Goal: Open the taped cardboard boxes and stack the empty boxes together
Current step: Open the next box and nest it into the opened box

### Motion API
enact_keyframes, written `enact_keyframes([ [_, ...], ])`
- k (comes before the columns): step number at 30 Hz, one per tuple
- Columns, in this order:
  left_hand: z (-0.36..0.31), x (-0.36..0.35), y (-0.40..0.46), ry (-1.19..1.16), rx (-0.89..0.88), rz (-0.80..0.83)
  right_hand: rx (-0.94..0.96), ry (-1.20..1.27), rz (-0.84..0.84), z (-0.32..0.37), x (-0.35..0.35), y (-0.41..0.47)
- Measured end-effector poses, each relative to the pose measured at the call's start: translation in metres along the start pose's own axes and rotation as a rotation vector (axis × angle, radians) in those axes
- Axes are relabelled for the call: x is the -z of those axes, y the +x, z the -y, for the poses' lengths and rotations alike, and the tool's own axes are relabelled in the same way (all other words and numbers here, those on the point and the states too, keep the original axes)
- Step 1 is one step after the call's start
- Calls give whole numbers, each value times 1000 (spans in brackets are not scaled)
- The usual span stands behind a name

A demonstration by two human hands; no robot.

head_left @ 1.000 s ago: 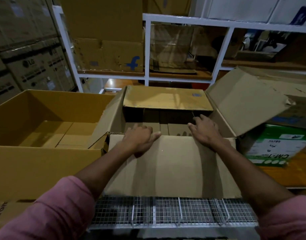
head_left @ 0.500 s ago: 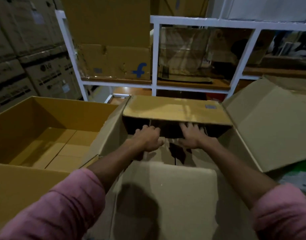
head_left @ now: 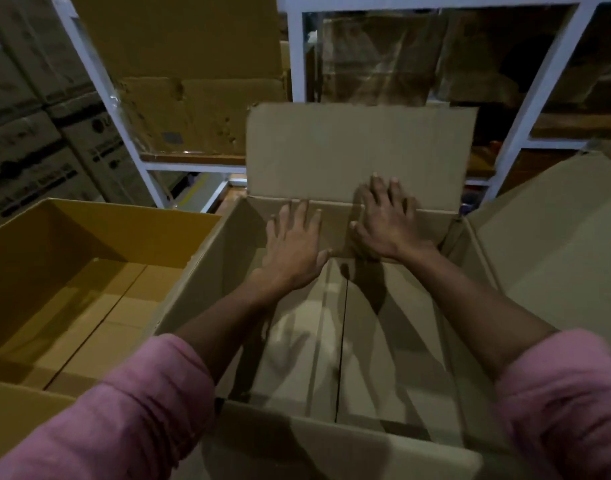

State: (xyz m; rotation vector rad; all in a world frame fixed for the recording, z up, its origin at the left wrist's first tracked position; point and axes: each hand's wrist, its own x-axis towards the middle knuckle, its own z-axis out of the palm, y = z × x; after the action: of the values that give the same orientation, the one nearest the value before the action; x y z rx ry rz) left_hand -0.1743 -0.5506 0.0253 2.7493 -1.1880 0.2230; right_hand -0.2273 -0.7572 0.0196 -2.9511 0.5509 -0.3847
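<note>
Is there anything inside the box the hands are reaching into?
No, the box under both hands shows only its bare bottom flaps.

Open box (head_left: 394,358) interior is free: bare floor panels, room to reach in from above between the forearms. Far end blocked: far flap (head_left: 359,150) stands upright, left hand (head_left: 293,247) and right hand (head_left: 389,223) lie flat with straight fingers against the far wall and flap base. Right side blocked by the raised right flap (head_left: 556,244). Left side: shared wall touching the yellow box (head_left: 72,271), also open-topped, interior free. Behind the far flap, white rack (head_left: 297,64) packed with cartons; no passage there. Near flap (head_left: 331,452) folded out toward the body.
</note>
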Motion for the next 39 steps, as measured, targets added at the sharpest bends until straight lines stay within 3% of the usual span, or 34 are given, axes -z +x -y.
enact_keyframes([
  [10, 7, -19, -4, 33, 62, 30, -3, -32, -58, -4, -24, 7],
  [24, 3, 23, -95, -30, 50, -16, -33, 138, 178, 18, 37, -86],
  [32, 18, 38, -220, -188, 45, -121, 19, 166, 112, 60, 48, -223],
  [39, 32, 20, -294, -51, 108, -101, -41, 92, -196, 74, 51, -331],
])
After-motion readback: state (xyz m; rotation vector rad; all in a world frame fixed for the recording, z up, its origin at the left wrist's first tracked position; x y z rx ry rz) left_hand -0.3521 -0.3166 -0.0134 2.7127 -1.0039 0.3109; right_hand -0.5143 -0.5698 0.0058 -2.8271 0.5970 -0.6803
